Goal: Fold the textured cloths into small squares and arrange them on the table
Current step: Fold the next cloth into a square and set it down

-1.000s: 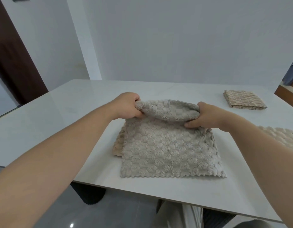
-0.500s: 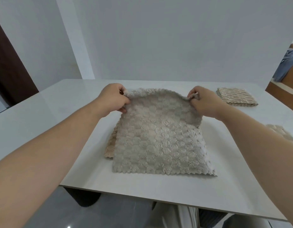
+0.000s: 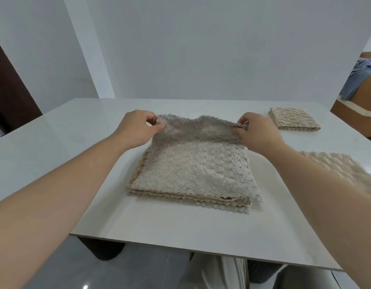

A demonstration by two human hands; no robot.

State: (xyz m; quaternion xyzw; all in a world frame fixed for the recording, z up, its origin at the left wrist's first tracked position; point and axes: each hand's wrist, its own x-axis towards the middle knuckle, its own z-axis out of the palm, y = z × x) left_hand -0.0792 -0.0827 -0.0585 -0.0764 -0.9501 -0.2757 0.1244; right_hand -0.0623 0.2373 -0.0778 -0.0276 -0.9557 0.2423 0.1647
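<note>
Two bare forearms reach from the near side over the white worktop [image 3: 76, 132], ending at the far edge of the grey cloth [image 3: 193, 170]. The left hand [image 3: 136, 128] pinches the far left corner between its thumb and curled fingers [image 3: 150, 117], wrist straight, back of the hand up. The right hand [image 3: 257, 134] grips the far right corner the same way, fingers bent tight round the bunched edge. Between them the far edge is raised a little and sags in the middle. The rest of the grey cloth lies flat on the beige stack [image 3: 180, 198] in the middle of the worktop. A folded square [image 3: 293, 119] sits far right, apart from the right hand. A spread beige cloth [image 3: 336, 165] lies on the right, partly behind the forearm.
</note>
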